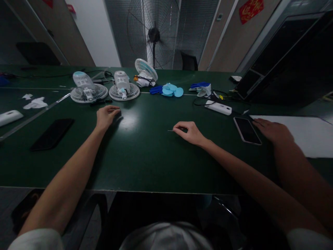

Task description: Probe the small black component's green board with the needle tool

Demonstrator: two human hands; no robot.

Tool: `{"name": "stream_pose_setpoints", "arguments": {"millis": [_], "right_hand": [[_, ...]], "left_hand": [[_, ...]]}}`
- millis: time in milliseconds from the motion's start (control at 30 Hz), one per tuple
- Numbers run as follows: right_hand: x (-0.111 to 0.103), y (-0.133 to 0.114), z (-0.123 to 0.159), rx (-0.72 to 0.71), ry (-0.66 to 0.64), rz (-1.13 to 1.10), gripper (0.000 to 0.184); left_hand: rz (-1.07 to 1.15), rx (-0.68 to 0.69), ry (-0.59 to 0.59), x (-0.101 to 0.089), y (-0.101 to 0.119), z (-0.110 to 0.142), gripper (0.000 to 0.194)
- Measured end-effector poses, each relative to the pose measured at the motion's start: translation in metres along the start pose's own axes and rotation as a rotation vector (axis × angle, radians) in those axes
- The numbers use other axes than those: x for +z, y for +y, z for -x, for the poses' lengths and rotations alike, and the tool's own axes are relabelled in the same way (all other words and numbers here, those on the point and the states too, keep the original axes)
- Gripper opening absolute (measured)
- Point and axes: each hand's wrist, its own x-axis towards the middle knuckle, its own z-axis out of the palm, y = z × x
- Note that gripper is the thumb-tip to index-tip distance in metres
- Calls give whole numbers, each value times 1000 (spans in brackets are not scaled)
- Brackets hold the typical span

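Note:
My right hand [189, 132] is held over the middle of the green table [145, 163], thumb and forefinger pinched together. From that pinch a thin, needle-like piece [170, 130] sticks out to the left; its exact kind is too small to make out. Further left, my left hand [106, 117] hovers just above the tabletop with its fingers closed toward the thumb. Whatever it may hold between the fingertips is too small or hidden to tell. Beyond the left hand lie two small white fans [124, 91] [88, 93], face down with their bases up.
A co-worker's hand [274, 131] rests at the right by a phone [247, 130] and a white sheet [312, 135]. Along the back are another fan [145, 72], light-blue discs [171, 90], gloves [201, 89] and a white power bank-like block [218, 107]. A black tablet-like slab [52, 134] lies left.

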Motion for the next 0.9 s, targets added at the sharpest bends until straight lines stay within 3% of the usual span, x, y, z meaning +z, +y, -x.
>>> {"name": "stream_pose_setpoints", "arguments": {"millis": [367, 633, 900], "right_hand": [[0, -4, 0, 0, 4, 4, 19], [-1, -2, 0, 8, -8, -3, 19], [-1, 0, 1, 7, -24, -13, 18]], "left_hand": [[-126, 212, -49, 3, 9, 1, 24], [-237, 281, 4, 9, 23, 3, 31], [-316, 390, -161, 19, 30, 2, 24]]}}
